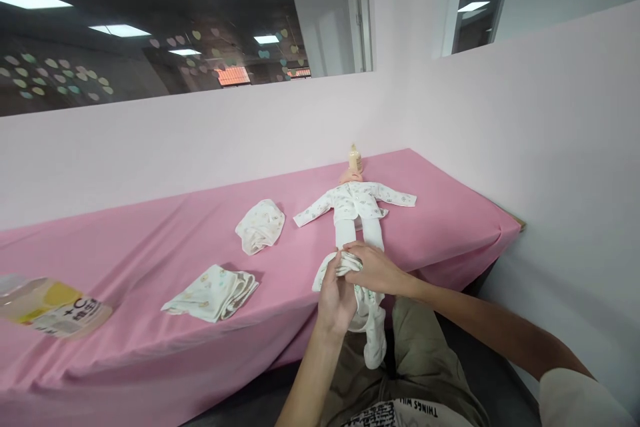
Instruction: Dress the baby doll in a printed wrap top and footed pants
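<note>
A baby doll [356,203] in white printed pyjamas lies on its back on the pink-covered table [150,247], head toward the wall, arms spread. At its feet, both my hands grip a bunched white baby garment [373,330] that hangs over the table's near edge. My left hand [336,297] is closed on the cloth from below. My right hand [375,267] is closed on it from above, right at the doll's legs.
A crumpled white cloth [260,225] and a folded printed cloth [213,292] lie left of the doll. A yellow-labelled plastic bottle [50,307] lies at the far left. A small bottle [355,157] stands behind the doll's head. Pale pink walls border the table.
</note>
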`<state>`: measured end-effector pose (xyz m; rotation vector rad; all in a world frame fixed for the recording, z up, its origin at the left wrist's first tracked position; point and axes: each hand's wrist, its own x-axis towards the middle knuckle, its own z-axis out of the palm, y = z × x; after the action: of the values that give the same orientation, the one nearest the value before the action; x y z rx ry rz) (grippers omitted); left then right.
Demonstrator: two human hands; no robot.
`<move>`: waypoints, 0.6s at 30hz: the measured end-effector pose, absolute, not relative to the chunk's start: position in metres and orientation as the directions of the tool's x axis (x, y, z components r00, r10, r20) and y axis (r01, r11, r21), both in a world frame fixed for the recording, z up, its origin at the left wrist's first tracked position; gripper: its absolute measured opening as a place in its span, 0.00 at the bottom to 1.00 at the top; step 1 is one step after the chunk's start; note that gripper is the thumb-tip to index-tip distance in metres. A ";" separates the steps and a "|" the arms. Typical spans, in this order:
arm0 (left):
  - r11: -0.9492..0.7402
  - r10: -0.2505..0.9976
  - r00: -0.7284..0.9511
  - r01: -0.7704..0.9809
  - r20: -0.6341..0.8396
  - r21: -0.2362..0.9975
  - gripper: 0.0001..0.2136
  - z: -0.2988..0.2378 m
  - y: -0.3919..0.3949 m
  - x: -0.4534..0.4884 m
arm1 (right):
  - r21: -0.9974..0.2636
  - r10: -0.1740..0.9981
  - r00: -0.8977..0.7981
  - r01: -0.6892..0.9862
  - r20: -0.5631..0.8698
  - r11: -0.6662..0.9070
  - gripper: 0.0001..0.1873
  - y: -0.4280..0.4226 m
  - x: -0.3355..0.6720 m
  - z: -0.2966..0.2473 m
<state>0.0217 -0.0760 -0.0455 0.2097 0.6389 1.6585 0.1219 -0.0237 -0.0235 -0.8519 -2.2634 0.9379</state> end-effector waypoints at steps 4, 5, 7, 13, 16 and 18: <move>-0.095 0.951 -0.241 -0.825 -0.195 0.557 0.08 -0.043 -0.077 0.020 | -0.729 0.833 -0.497 0.474 0.241 0.494 0.04 -0.024 0.122 -0.024; -0.089 0.950 -0.238 -0.826 -0.202 0.557 0.07 -0.043 -0.076 0.020 | -0.721 0.847 -0.476 0.498 0.238 0.482 0.05 -0.024 0.122 -0.025; -0.098 0.944 -0.254 -0.827 -0.212 0.553 0.07 -0.043 -0.076 0.019 | -0.723 0.847 -0.476 0.497 0.236 0.480 0.05 -0.023 0.121 -0.027; -0.093 0.959 -0.227 -0.820 -0.172 0.565 0.04 -0.044 -0.074 0.017 | -0.789 0.849 -0.482 0.425 0.217 0.443 0.05 -0.018 0.121 -0.029; -0.092 0.959 -0.226 -0.819 -0.172 0.566 0.04 -0.043 -0.073 0.016 | -0.829 0.858 -0.463 0.372 0.225 0.418 0.03 -0.017 0.120 -0.030; -0.073 0.960 -0.213 -0.819 -0.183 0.569 0.05 -0.043 -0.072 0.016 | -0.868 0.869 -0.442 0.316 0.223 0.384 0.01 -0.015 0.118 -0.032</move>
<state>0.0158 -0.0717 -0.0435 0.2784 0.6691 1.6645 0.1183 -0.0150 -0.0324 -1.0173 -1.9493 1.0138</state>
